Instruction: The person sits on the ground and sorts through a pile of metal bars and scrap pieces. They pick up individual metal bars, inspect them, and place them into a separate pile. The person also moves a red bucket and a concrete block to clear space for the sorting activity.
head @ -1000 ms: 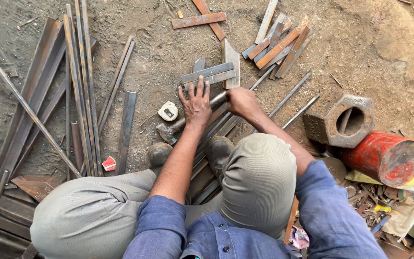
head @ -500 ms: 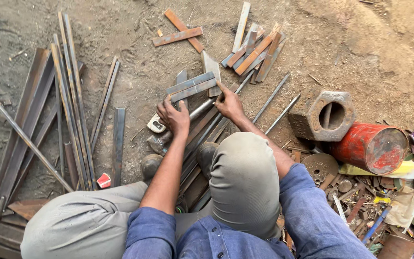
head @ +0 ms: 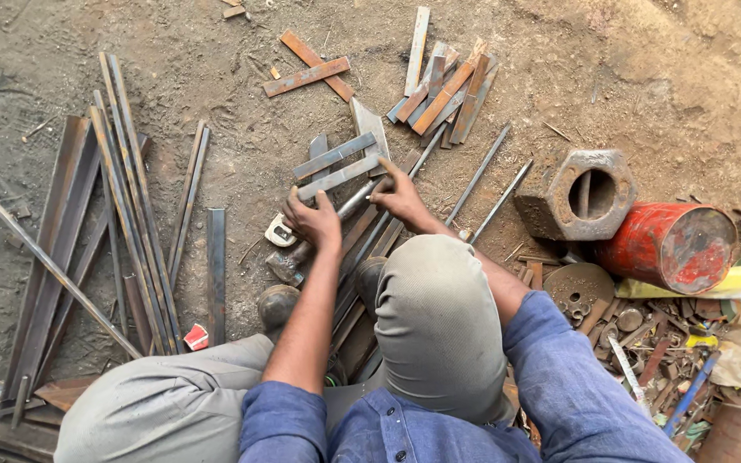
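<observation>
- The left hand [head: 312, 221] and right hand [head: 400, 195] each pinched an end of a flat steel bar [head: 339, 177], lying on the dirt just below a second bar [head: 334, 155].
- Step in hand, seemingly: aligning the bar; next calls for steady seating.
- A red drum [head: 666, 249] lay tipped, contents unclear; a hexagonal block [head: 576, 195] held a rod.

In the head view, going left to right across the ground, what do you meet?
Long metal bars → single flat strip → left hand on a flat bar → right hand → two thin rods → hexagonal metal block → red cylinder → scrap pile.
</observation>
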